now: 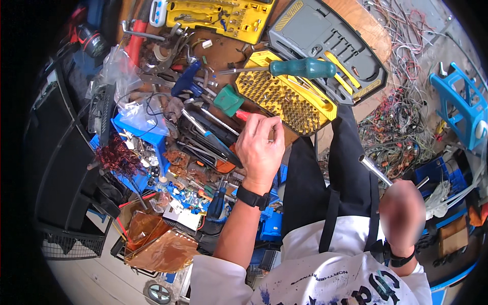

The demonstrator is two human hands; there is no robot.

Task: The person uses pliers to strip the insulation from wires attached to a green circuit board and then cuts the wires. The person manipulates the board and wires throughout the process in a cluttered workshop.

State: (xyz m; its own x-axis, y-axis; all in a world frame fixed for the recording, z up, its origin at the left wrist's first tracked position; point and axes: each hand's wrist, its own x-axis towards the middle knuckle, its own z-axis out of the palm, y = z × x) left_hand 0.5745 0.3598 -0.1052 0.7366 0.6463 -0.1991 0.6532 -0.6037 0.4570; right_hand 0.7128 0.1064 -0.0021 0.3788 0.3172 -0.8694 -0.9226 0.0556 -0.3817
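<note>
Head view: left hand [260,150] over cluttered yellow bit case [284,99]

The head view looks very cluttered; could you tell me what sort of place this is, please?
Probably a home workshop or repair bench: an open yellow bit case, a green-handled screwdriver and tangled loose wires surround the left hand.

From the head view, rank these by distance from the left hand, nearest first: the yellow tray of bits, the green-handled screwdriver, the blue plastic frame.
From the left hand:
1. Yellow tray of bits, just beyond the fingertips.
2. Green-handled screwdriver, farther up, across the tray.
3. Blue plastic frame, far right.
</note>
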